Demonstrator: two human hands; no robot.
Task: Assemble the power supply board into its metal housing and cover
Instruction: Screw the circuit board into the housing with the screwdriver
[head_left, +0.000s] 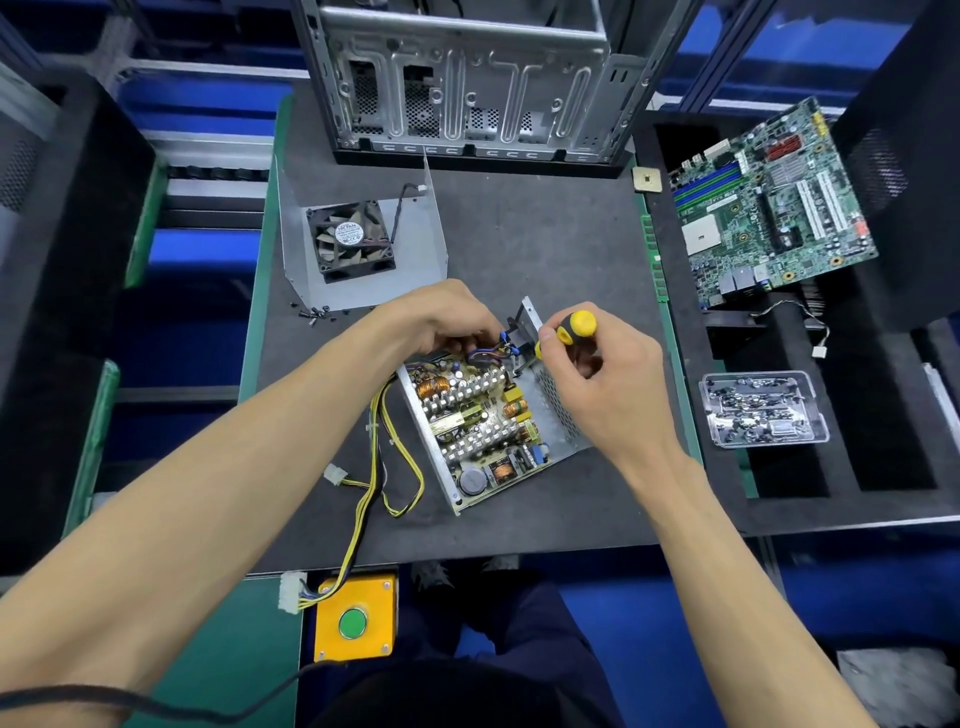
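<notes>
From my remote seat I see the largest thing first: an empty computer case (467, 83) standing at the far edge of the dark work mat (545, 249). To the right, in a black foam tray, lies a green motherboard (769, 202), well apart from the work. On the mat's far left sits the bent metal cover (415, 249) of the power supply, open side up, with a black cooling fan (350, 241) resting in it and a few loose black screws (314, 314) just in front of it. Nearer to me, in the middle of the mat, is the metal housing (558, 410) with the power supply board (478, 415) lying inside it, its coils and heat sinks facing up; a yellow-and-black wire bundle (395, 457) trails off its left side toward the near edge. Both hands meet at the housing's far corner. My left hand (441, 317) reaches over the far end of the board with its fingers curled down among the small blue and red wires there; I cannot tell exactly what they pinch. My right hand (602, 374) is just beside it, over the housing's perforated right wall, gripping a yellow-and-black screwdriver (569, 330) whose handle rises above the fingers and whose shaft points down into that corner. A clear plastic box of screws (761, 410) sits to the right. A yellow box with a green button (356, 621) is at the near edge.
</notes>
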